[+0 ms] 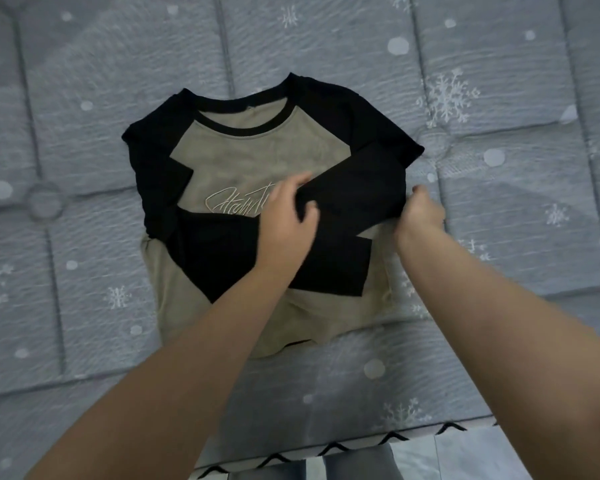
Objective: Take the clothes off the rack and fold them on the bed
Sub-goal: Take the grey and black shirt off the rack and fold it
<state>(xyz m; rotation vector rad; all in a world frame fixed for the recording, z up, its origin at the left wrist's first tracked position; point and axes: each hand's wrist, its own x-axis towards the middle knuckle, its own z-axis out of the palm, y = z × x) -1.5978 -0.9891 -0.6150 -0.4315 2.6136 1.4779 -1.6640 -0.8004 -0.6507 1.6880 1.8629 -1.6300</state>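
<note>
A tan shirt with black raglan sleeves lies face up on the bed, collar pointing away from me, pale script across its chest. Both long black sleeves are folded across the front. My left hand grips the end of the right sleeve over the chest, thumb on top of the black fabric. My right hand pinches the same sleeve's fold at the shirt's right edge, fingers curled under it.
The mattress cover is grey-blue, quilted, with white snowflakes and dots. Its near edge has a black zigzag trim, and pale floor shows below it. Bare bedding surrounds the shirt on every side.
</note>
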